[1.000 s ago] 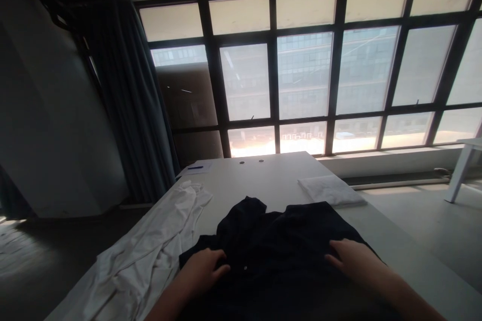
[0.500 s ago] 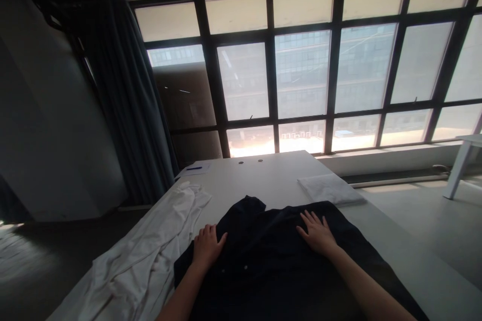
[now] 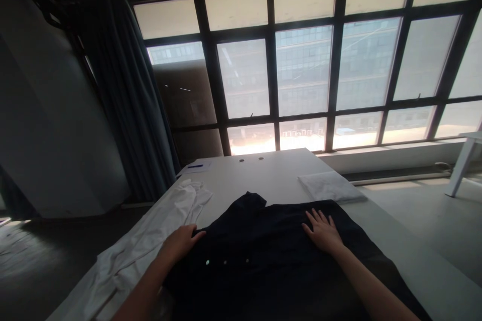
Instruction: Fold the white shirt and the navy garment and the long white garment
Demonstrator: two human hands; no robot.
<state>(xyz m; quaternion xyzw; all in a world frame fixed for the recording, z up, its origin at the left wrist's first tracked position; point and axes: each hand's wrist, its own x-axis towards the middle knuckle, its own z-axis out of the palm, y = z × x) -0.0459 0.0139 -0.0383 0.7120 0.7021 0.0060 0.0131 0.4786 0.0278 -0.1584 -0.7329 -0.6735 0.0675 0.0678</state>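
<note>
Two bare hands rest on a dark garment, which lies spread at the near end of the white surface. The right hand (image 3: 324,230) is open, palm down with fingers fanned across the upper part of the dark garment (image 3: 278,271); so broad a contact probably keeps the cloth flat and stops it sliding. The left hand (image 3: 181,242) sits at the garment's left edge, thumb toward the cloth; whether its fingers pinch the fabric or only lie on it, I cannot tell. Spaced this wide, the hands likely share tension across the cloth. Small pale buttons (image 3: 225,262) show between them.

Just left, a rumpled white cloth (image 3: 139,251) lies along the side of the surface (image 3: 259,180), perhaps there to leave the middle for the garment. Beyond, a flat white cloth (image 3: 329,186) lies by the right edge, and a blue pen (image 3: 195,166) rests on paper (image 3: 205,165) at the far left.

Past that stand a gridded window (image 3: 305,70) and a dark curtain (image 3: 139,110).
</note>
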